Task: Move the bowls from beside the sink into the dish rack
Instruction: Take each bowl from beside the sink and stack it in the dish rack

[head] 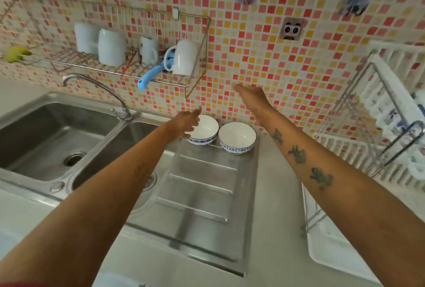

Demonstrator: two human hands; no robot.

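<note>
Together we count two white ceramic bowls with blue patterned bands, the left bowl (203, 130) and the right bowl (237, 137), standing upright side by side at the far end of the ribbed stainless-steel drainboard (200, 190), just right of the double sink (53, 134). Both look empty and glossy inside.

Our left hand (184, 123) reaches over the near rim of the left bowl with fingers loosely spread and unclenched; it overlaps the bowl, yet we cannot tell whether it touches. Our right hand (250, 98) hangs higher, before the mosaic tile wall (264, 56), flat and released, holding nothing, well apart from the right bowl.

On the right of the pale bench (276, 206) stands the dish rack (368, 139), chrome wire with white slats over a white drip tray, its contents too blurred to count. Above the curved faucet (96, 88) a wall-mounted wire shelf (138, 65) carries four white mugs and a blue-handled utensil.
</note>
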